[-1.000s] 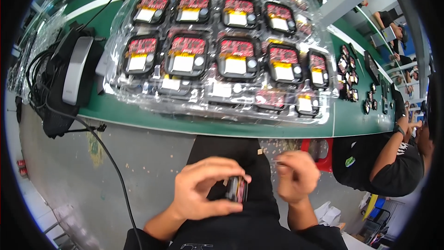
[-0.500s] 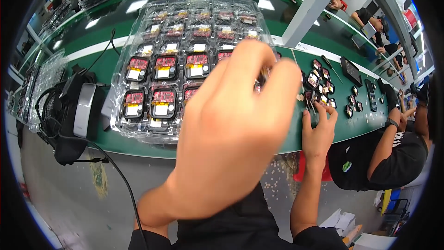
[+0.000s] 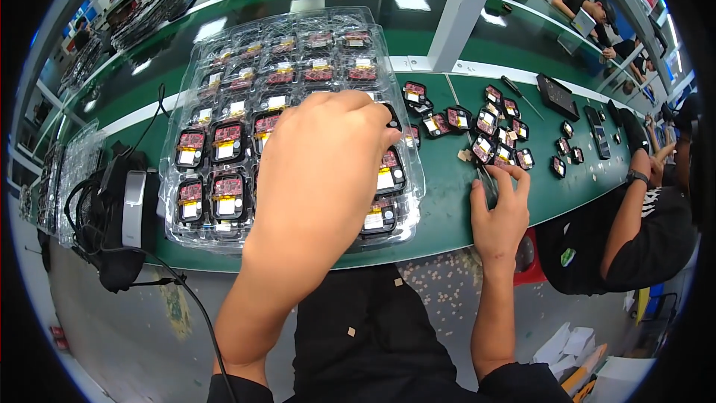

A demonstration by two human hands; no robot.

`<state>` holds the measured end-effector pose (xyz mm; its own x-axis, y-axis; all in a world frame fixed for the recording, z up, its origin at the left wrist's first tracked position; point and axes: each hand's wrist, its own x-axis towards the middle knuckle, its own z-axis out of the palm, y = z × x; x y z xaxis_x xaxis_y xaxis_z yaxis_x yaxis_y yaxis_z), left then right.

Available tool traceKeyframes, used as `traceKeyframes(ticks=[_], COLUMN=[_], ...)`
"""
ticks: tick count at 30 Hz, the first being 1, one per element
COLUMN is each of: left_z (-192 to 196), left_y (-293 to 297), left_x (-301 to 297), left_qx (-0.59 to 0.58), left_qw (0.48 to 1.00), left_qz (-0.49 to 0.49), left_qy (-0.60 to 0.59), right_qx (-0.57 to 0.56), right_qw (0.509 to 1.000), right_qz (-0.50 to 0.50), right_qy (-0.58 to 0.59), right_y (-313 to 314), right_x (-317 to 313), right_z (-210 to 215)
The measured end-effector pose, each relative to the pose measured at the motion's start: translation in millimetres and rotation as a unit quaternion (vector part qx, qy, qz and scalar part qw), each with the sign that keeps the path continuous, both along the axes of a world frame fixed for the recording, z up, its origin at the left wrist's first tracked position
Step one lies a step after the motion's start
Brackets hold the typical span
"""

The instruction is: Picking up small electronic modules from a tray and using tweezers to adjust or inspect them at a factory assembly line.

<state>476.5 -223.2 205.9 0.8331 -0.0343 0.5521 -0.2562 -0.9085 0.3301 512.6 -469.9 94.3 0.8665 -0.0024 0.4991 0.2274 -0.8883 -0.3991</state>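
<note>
My left hand (image 3: 317, 168) is over a clear plastic blister tray (image 3: 414, 213), back upward and fingers curled down. Its fingertips are mostly hidden, and a dark rounded edge shows beside them; what they hold cannot be made out. In the tray's pockets sit rows of small black square-cased electronic modules (image 3: 227, 142) with red boards, yellow strips and white labels. To the right, my right hand (image 3: 501, 213) grips metal tweezers (image 3: 488, 181), pointing away from me. Just beyond their tips lies a loose heap of similar modules (image 3: 485, 149).
A screwdriver (image 3: 514, 88), a black box (image 3: 558, 97) and a dark bar-shaped tool (image 3: 597, 133) lie far right. A grey metal post (image 3: 453, 19) rises behind the tray. Cables and a silver-grey device (image 3: 134, 209) sit at left. A co-worker (image 3: 634, 239) sits at right.
My left hand has moved left and down, from high near the camera to over the tray. The loose modules right of the tray are now uncovered. My right hand keeps the tweezers by the heap.
</note>
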Motion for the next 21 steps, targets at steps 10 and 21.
traceKeyframes(ticks=[10,21], left_z=[7,4], left_y=[3,9], left_x=[6,15], left_qx=[0.003,0.02], left_qw=[0.998,0.998], left_qz=[0.028,0.025], left_qy=[0.06,0.052], right_qx=[-0.026,-0.042], right_qw=[0.999,0.999], right_qz=[0.012,0.012], right_qy=[-0.044,0.018], right_y=[-1,1], right_x=[0,-4], right_z=[-1,2])
